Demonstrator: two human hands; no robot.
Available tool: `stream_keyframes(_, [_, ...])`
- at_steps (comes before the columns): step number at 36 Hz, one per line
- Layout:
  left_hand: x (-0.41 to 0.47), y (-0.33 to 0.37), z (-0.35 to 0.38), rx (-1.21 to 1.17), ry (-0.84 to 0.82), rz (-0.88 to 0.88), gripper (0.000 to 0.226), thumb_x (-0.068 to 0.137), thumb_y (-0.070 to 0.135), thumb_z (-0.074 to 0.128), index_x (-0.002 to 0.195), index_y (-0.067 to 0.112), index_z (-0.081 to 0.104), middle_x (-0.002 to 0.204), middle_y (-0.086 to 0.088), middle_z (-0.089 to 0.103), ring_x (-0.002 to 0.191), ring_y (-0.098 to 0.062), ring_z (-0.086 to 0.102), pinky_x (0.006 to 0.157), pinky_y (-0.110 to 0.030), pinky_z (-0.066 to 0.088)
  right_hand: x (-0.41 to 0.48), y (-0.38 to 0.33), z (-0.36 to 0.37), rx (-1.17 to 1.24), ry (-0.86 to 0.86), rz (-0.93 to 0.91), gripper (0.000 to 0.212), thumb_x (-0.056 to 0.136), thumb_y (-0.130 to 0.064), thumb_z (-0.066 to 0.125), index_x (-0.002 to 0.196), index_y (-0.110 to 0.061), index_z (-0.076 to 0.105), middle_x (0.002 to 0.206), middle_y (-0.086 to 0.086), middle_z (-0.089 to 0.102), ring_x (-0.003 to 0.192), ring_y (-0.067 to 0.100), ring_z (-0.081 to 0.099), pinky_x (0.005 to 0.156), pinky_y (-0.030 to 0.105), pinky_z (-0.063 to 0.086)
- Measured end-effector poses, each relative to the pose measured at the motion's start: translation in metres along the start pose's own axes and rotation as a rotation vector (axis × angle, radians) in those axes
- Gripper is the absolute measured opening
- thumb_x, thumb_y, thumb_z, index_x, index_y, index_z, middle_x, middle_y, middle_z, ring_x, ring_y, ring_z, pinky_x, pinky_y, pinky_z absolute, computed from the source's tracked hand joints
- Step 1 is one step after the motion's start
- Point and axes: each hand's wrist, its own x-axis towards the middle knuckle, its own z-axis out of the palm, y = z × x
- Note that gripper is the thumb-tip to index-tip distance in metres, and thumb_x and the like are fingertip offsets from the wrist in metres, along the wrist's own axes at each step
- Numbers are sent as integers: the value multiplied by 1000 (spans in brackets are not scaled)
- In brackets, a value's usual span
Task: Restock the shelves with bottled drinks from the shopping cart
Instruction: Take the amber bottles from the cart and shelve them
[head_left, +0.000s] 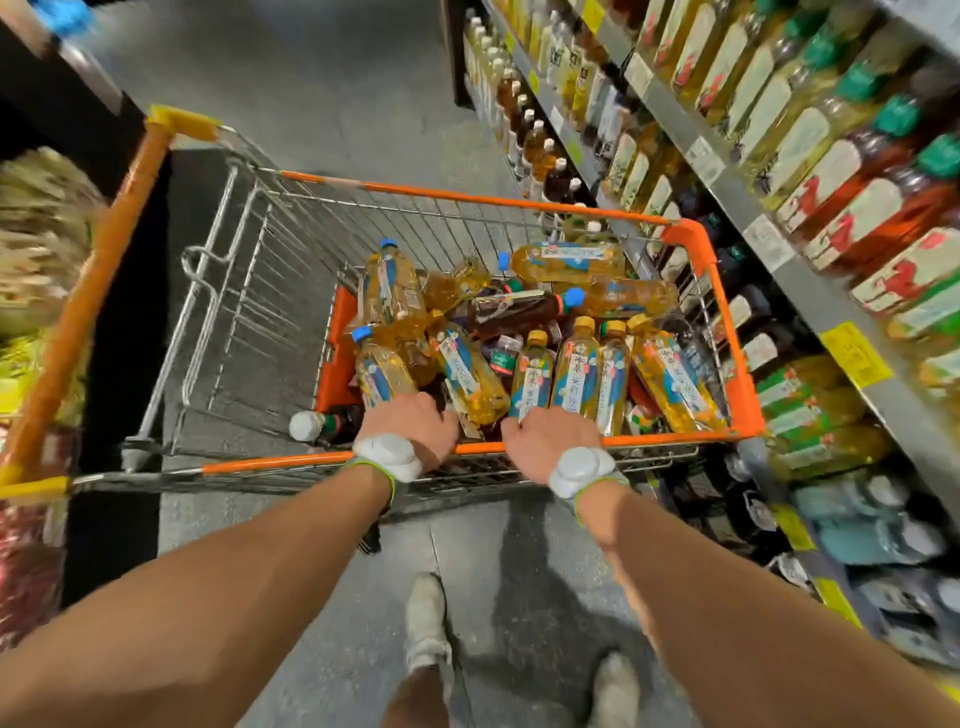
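Both hands reach over the near orange rim of the shopping cart (724, 322), which stands just beside the shelves (735, 200) on the right. The left hand (410, 423) sits at the base of a blue-capped bottle (382, 366), the right hand (550, 439) at the base of a yellow-capped bottle (532, 376). Each grip is curled downward with the fingers hidden, so I cannot tell whether it is clamped on a bottle or on the rim. The bottled drinks (470, 371) lie heaped in the cart's right half.
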Motion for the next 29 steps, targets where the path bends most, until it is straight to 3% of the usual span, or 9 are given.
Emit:
stream_keyframes(5, [37, -34, -16, 58, -17, 79, 55, 101, 53, 27, 110, 11, 62, 111, -15, 64, 89, -34, 61, 72, -36, 45, 26, -35, 0, 49, 38, 72, 22, 100, -15, 30, 115, -12, 46, 85, 11, 49, 77, 36, 55, 58, 39, 45])
stream_keyframes(8, [60, -59, -25, 103, -52, 137, 59, 100, 53, 21, 114, 12, 61, 110, -14, 61, 85, -32, 57, 67, -35, 44, 43, -56, 0, 107, 58, 104, 21, 101, -19, 28, 112, -12, 45, 77, 7, 40, 70, 31, 51, 55, 36, 42])
stream_keyframes(12, [80, -81, -36, 179, -111, 241, 61, 87, 43, 17, 123, 15, 58, 107, -12, 55, 79, -29, 46, 51, -29, 28, 60, -72, 2, 110, 101, 165, 38, 103, -32, 23, 99, -12, 54, 73, 4, 43, 62, 25, 45, 52, 35, 31])
stream_keyframes(16, [96, -99, -41, 232, -93, 323, 70, 76, 46, 12, 118, 11, 56, 113, -16, 59, 77, -30, 46, 56, -35, 32, 72, -90, 5, 122, 110, 220, 44, 102, -39, 20, 95, -16, 57, 70, 4, 48, 57, 23, 46, 47, 32, 25])
stream_keyframes(19, [95, -104, -44, 189, -34, 305, 56, 98, 49, 16, 101, 12, 58, 102, -11, 62, 75, -27, 51, 61, -36, 39, 72, -98, 7, 142, 115, 237, 46, 103, -40, 21, 97, -15, 60, 68, 3, 47, 56, 22, 43, 47, 32, 23])
stream_keyframes(22, [89, -106, -47, 152, -14, 300, 51, 105, 45, 22, 91, 12, 58, 87, -9, 58, 70, -25, 52, 63, -36, 41, 67, -107, 6, 167, 128, 290, 47, 102, -42, 23, 96, -14, 60, 69, 2, 46, 61, 24, 47, 51, 33, 29])
stream_keyframes(26, [87, -112, -39, 141, 6, 344, 55, 101, 51, 17, 100, 14, 58, 84, -7, 53, 64, -22, 46, 52, -32, 32, 58, -114, 7, 193, 126, 293, 51, 103, -43, 21, 96, -15, 63, 67, 3, 48, 55, 22, 44, 46, 31, 23])
stream_keyframes(29, [79, -117, -34, 171, 50, 395, 56, 99, 51, 20, 99, 11, 60, 93, -12, 61, 71, -29, 53, 65, -38, 47, 42, -125, 12, 226, 170, 336, 51, 104, -41, 23, 80, -13, 59, 65, 4, 50, 58, 26, 50, 51, 29, 31])
